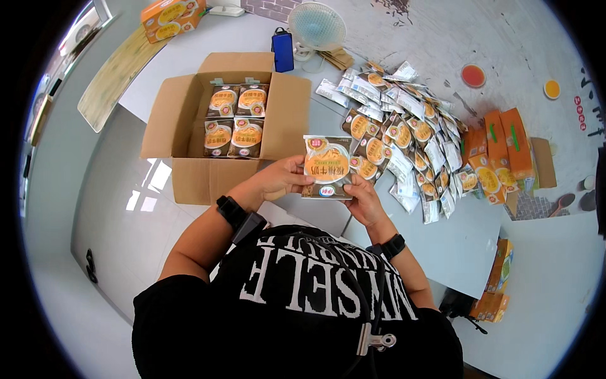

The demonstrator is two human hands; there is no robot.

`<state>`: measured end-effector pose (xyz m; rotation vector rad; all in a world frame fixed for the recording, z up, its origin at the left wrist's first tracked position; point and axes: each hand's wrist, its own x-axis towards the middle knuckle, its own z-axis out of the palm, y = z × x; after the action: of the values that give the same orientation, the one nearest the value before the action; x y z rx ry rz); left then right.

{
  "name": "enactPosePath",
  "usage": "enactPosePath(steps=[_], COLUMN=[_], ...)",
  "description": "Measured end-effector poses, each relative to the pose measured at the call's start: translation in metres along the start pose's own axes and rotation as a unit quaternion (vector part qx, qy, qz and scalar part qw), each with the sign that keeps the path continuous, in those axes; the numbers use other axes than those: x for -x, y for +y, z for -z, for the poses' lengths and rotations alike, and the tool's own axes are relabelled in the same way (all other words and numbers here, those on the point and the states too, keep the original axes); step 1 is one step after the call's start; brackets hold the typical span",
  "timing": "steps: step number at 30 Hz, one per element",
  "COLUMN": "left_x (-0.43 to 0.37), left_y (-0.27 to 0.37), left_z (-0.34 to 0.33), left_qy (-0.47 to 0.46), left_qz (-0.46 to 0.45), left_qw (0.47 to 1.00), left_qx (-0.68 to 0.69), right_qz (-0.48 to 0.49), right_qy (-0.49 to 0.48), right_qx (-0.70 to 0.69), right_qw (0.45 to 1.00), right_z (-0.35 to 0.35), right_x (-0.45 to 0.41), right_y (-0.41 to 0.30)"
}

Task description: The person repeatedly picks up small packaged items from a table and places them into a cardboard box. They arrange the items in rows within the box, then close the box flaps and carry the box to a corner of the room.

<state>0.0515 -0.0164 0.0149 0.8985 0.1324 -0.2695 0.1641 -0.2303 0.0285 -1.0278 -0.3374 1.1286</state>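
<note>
Between my two hands a brown and orange printed packet [326, 166] is held up, its front facing the camera. My left hand [287, 179] pinches its lower left edge with thumb and fingers, and my right hand [363, 198] pinches the lower right corner. To the left stands an open cardboard box [284, 113] with its flaps folded outward; similar packets [246, 137] lie in it in two rows. On the right, a large heap of loose packets [402, 132] spreads over the table, some showing printed fronts, others silvery backs. The held packet overlaps the heap's near left edge.
A small fan [316, 28] and a blue case [283, 51] stand behind the box, beside folded brown paper pieces [337, 58]. Orange cartons with green handles [511, 147] stand right of the heap. Another orange carton [173, 19] sits at the far left, near a wooden board [120, 71].
</note>
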Motion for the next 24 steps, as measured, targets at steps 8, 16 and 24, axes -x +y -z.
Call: enactPosePath(steps=[8,16,24], left_x=[0.008,0.023,0.055], left_y=[0.013,0.017,0.049], left_z=[0.007,0.04,0.122], left_qy=[0.061,0.139,0.307], left_qz=[-0.004,-0.071,-0.108], left_qw=[0.989,0.975,0.943], left_qx=[0.137,0.158,0.068], right_qz=[-0.023,-0.051,-0.058], right_qy=[-0.028,-0.052,0.003], right_qx=[0.17,0.257,0.135], right_qw=[0.985,0.964,0.989], right_z=[-0.021,-0.032,-0.026], right_x=[-0.016,-0.023,-0.01], right_y=[0.004,0.011,0.004])
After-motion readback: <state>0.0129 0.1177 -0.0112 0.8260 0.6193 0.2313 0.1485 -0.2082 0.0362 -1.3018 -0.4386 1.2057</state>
